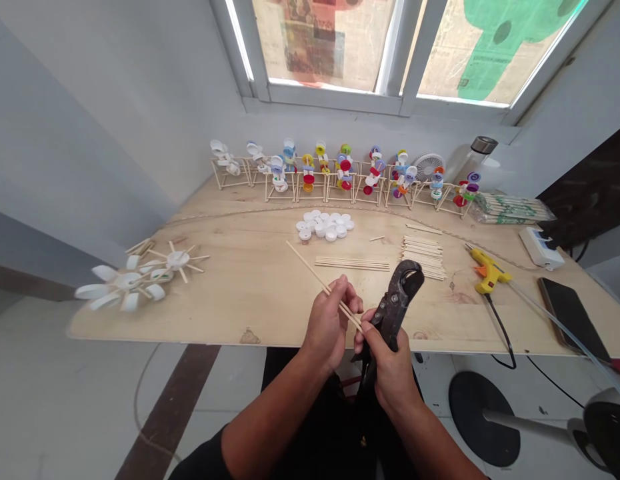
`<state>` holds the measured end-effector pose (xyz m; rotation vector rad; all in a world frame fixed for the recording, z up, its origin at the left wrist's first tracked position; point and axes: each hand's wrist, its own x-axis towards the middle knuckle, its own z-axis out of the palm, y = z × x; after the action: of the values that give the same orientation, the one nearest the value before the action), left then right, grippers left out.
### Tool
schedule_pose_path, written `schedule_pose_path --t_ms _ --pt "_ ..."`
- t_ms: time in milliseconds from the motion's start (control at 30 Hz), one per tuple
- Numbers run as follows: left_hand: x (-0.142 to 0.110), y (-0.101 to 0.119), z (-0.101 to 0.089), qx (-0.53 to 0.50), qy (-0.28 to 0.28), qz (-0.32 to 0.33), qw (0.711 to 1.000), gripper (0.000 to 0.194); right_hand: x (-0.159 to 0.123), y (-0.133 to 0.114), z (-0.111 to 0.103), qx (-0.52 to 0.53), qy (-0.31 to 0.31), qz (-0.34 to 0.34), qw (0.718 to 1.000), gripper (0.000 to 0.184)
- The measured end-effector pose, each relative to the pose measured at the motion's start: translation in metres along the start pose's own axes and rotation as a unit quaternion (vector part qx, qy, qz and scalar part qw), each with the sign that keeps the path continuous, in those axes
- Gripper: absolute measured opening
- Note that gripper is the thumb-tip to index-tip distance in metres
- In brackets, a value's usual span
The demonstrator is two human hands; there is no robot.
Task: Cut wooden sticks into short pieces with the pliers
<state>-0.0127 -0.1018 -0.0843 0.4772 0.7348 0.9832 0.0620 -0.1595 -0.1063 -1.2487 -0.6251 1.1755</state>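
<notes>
Wooden skewer [315, 280] pinched in our left hand [330, 327], held above the near edge of the plywood tabletop [230, 313]; the tight pinch appears to steady the thin stick. Our right hand [385, 370] is closed round the handles of dark steel pliers [393, 300], jaws upward, beside the skewer. White bottle caps [325, 225] and cut sticks [424, 257] lie beyond, within reach.

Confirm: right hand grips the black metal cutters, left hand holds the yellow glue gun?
No: the left hand holds wooden sticks, not the glue gun; the yellow glue gun lies on the table, as the head view shows. The right hand grips the black metal cutters, as stated.
</notes>
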Motion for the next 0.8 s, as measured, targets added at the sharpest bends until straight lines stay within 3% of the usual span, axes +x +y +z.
schedule_pose_path --t_ms 200,367,500,567,667,800 --pt "-0.009 0.003 -0.017 0.124 0.042 0.055 0.990 0.029 0.003 0.004 -0.003 0.020 0.029 -0.016 0.999 0.016" --pt "-0.014 0.005 -0.024 0.229 0.011 0.055 0.972 0.027 0.001 0.008 -0.003 -0.001 0.030 -0.004 1.000 0.017" --pt "-0.013 0.013 -0.030 0.333 0.001 0.126 0.935 0.025 -0.001 0.007 -0.005 0.007 0.024 0.007 1.000 0.017" --pt "-0.009 0.019 -0.038 0.401 0.029 0.193 0.895 0.025 -0.002 0.006 -0.007 0.016 0.025 0.007 1.000 0.018" --pt "0.004 0.028 -0.053 0.527 0.080 0.284 0.797 0.024 -0.002 0.005 -0.012 0.026 0.032 -0.001 0.999 0.017" --pt "0.024 0.032 -0.074 0.646 0.075 0.326 0.687 0.023 -0.003 0.006 -0.018 0.024 0.028 -0.007 0.999 0.018"
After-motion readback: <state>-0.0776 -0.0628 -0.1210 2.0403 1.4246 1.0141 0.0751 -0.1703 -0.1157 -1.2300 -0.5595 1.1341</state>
